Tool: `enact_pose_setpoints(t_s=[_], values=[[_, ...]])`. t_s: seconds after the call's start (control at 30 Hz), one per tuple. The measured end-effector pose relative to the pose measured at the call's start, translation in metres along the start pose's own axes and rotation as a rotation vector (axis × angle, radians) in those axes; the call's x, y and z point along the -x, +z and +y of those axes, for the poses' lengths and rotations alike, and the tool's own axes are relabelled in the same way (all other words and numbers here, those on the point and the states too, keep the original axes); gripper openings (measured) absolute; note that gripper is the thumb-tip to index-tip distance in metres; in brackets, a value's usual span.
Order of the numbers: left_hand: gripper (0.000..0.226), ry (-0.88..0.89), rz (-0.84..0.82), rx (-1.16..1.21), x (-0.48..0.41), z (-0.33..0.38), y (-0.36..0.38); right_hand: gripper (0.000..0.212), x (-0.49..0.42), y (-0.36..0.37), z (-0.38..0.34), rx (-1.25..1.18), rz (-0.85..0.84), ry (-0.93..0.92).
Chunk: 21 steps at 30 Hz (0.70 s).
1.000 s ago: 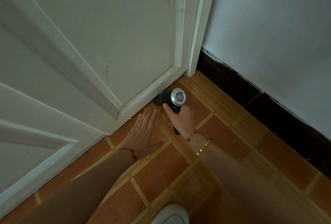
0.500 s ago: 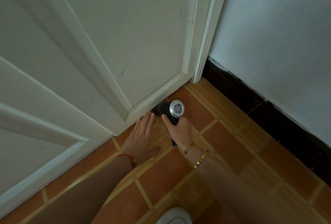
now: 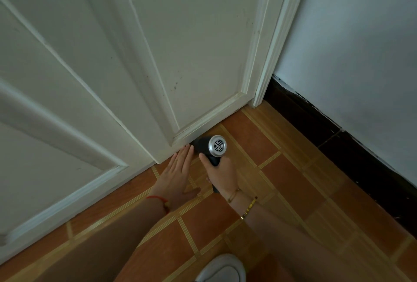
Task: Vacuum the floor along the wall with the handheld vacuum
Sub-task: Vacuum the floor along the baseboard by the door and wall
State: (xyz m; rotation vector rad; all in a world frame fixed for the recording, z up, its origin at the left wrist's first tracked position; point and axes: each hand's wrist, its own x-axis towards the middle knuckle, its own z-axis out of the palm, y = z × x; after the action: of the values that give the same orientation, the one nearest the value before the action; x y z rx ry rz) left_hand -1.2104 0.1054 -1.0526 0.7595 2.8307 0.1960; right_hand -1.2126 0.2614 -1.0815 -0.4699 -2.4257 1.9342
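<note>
Both busy low at 12 o'clock: right hand [image 3: 222,174] wrapped around handheld vacuum [image 3: 211,149], nozzle tucked under door [image 3: 203,51] edge for dust, left hand [image 3: 177,176] flat, fingers spread, bracing on floor [image 3: 293,180].

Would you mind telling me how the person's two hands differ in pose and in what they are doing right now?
The left hand lies open and flat, fingers straight towards the door; the right hand is curled round the handle of the handheld vacuum. The left hand holds nothing, while the right hand keeps the vacuum's front end at the door's bottom edge. The left wrist wears a red string, the right wrist gold bracelets. Both sit low over the tiled floor.
</note>
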Motion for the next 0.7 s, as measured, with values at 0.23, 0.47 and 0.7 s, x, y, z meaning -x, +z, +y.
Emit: enact_pose_setpoints(t_s=[0.23, 0.47, 0.7], values=[[0.117, -0.029, -0.005, -0.014, 0.011, -0.004, 0.001, 0.020, 0.011, 0.006, 0.000, 0.025, -0.081, 0.021], [0.117, -0.010, -0.007, -0.002, 0.006, 0.003, 0.002, 0.018, 0.010, -0.017, 0.003, 0.029, 0.015, 0.059], [0.114, 0.033, -0.015, -0.005, -0.008, 0.021, -0.002, 0.039, 0.000, -0.046, 0.011, -0.019, 0.196, 0.113]])
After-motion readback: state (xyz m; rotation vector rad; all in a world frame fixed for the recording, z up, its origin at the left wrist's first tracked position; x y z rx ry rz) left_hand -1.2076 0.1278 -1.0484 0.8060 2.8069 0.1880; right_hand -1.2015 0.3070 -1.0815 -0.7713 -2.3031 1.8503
